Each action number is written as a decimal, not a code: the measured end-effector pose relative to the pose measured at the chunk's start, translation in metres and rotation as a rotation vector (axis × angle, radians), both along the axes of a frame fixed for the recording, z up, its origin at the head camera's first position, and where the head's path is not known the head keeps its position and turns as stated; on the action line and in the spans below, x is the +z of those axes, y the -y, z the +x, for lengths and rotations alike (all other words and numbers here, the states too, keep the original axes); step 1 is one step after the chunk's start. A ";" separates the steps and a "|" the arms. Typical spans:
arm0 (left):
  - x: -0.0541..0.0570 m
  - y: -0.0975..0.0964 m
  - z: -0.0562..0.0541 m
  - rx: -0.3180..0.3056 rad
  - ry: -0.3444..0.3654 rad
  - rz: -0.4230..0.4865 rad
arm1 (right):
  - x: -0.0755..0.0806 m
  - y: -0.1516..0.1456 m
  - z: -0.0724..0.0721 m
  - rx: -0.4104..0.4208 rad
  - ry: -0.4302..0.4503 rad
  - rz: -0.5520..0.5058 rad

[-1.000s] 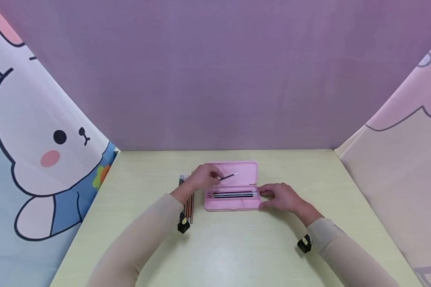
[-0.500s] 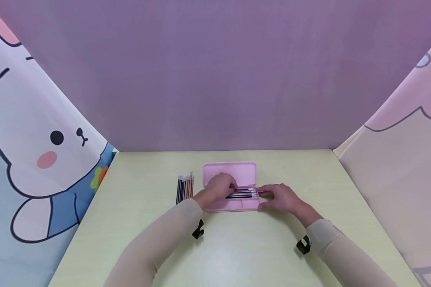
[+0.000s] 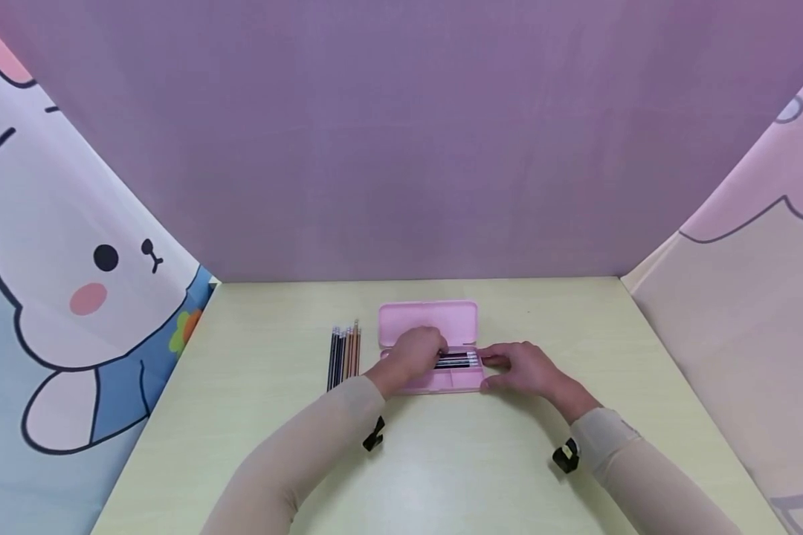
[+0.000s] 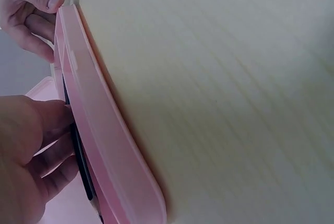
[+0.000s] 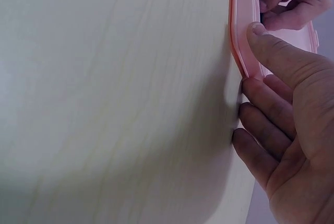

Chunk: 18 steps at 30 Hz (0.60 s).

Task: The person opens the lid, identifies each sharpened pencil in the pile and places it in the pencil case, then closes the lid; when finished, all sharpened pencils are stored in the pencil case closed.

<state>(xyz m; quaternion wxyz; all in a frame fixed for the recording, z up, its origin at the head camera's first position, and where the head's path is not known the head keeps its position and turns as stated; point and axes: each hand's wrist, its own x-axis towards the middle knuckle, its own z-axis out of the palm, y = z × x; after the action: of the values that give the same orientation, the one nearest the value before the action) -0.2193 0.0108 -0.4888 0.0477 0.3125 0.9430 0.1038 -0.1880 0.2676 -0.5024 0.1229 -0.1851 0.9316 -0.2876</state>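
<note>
A pink pencil case point(image 3: 467, 381) lies with its lid flipped back on the table. Several dark pencils point(image 3: 456, 362) lie side by side in its long compartment. My left hand point(image 3: 415, 351) reaches over the case from the left. Its thumb and fingers pinch a black pencil point(image 4: 83, 166) down inside the compartment, the sharpened tip toward the left end. At the case's right end is my right hand point(image 3: 523, 367), holding that end, with its thumb point(image 5: 269, 38) on the rim and the other fingers curled against the outside.
To the left of the case, a row of black and brown pencils point(image 3: 344, 353) lies on the light wooden table point(image 3: 274, 319), partly behind the left sleeve. A purple backdrop point(image 3: 415, 186) closes off the far edge. Printed cloth panels stand on both sides.
My left hand has brought a pencil from over the open lid down into the compartment and slid slightly right. My right hand has stayed at the case's right end.
</note>
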 end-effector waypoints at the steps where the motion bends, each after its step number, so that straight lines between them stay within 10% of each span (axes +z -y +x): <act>1: 0.000 0.000 0.000 -0.006 -0.008 -0.003 | 0.000 0.000 0.000 -0.004 0.003 0.000; 12: 0.000 0.012 0.005 0.000 0.030 0.087 | 0.003 0.001 0.002 -0.006 0.006 0.016; 18: 0.007 0.031 0.010 0.052 0.173 0.332 | 0.002 0.002 0.001 0.005 0.008 0.002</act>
<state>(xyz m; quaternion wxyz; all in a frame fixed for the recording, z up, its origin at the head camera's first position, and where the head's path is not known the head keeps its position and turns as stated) -0.2091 -0.0205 -0.4820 0.0734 0.2813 0.9132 0.2858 -0.1865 0.2656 -0.5004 0.1277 -0.1863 0.9309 -0.2871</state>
